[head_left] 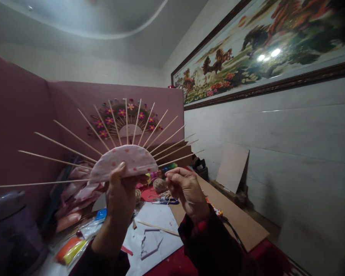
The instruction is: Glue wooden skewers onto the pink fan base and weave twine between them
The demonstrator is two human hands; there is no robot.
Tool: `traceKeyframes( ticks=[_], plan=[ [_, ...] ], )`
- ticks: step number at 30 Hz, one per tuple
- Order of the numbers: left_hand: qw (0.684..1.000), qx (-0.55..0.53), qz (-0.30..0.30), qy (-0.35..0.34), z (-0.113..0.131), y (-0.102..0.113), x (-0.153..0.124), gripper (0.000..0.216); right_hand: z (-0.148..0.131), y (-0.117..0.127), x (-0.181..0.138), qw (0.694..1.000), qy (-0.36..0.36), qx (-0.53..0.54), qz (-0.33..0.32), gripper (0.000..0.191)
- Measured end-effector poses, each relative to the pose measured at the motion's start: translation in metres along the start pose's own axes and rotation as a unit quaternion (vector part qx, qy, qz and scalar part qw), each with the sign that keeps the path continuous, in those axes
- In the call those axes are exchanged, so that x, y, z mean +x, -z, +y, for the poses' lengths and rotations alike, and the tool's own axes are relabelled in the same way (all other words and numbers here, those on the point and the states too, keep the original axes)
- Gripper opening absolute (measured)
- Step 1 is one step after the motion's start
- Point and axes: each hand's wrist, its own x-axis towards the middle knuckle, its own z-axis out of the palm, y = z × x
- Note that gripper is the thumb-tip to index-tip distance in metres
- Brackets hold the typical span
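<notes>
My left hand [122,191] grips a half-round piece covered in pale pink dotted cloth [132,159] by its lower edge, thumb on the front. From its curved rim thin wooden sticks [64,131] spread out like rays. Close to the right corner of this piece, my right hand [186,189] is raised with thumb and fingers pinched together. Whatever may be between those fingertips is too small to make out. Below the hands are a ball of twine [159,185] and scissors with dark blue handles [170,201].
A white sheet [149,214] with paper scraps lies on the red-covered table, beside brown cardboard [232,218]. Plastic packs of orange and yellow material [70,247] are at lower left. Behind, a flowered half-round decoration [122,112] is against the pink panel [172,111]. A board [232,166] leans right.
</notes>
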Motion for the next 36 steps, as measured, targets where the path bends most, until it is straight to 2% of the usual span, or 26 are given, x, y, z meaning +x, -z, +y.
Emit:
traceKeyframes(
  ticks=[3, 7, 10, 16, 21, 28, 32, 36],
  plan=[
    [0.993, -0.070, 0.040, 0.090, 0.003, -0.004, -0.003, 0.017, 0.006, 0.000, 0.000, 0.997, 0.063, -0.031, -0.010, 0.015],
    [0.963, -0.130, 0.084, 0.222, 0.001, -0.003, -0.004, 0.020, 0.014, -0.002, 0.001, 0.986, 0.146, -0.082, -0.008, 0.015],
    [0.945, -0.152, 0.105, 0.271, -0.002, 0.001, -0.002, 0.020, 0.019, -0.004, 0.000, 0.973, 0.194, -0.122, 0.004, 0.018],
    [0.932, -0.169, 0.088, 0.308, -0.008, 0.006, 0.002, 0.025, 0.030, 0.001, -0.001, 0.942, 0.253, -0.221, 0.016, 0.022],
    [0.929, -0.169, 0.071, 0.322, -0.012, 0.005, 0.001, 0.022, 0.032, 0.003, -0.002, 0.913, 0.276, -0.301, 0.018, 0.024],
    [0.930, -0.151, 0.083, 0.323, -0.017, -0.002, -0.007, 0.021, 0.030, -0.002, -0.003, 0.905, 0.297, -0.303, 0.020, 0.013],
    [0.928, -0.163, 0.083, 0.323, -0.018, 0.002, -0.004, 0.022, 0.027, -0.005, -0.014, 0.882, 0.323, -0.343, -0.009, 0.005],
    [0.927, -0.174, 0.078, 0.322, -0.017, 0.008, 0.001, 0.024, 0.028, -0.006, -0.023, 0.858, 0.359, -0.358, -0.085, 0.015]
  ],
)
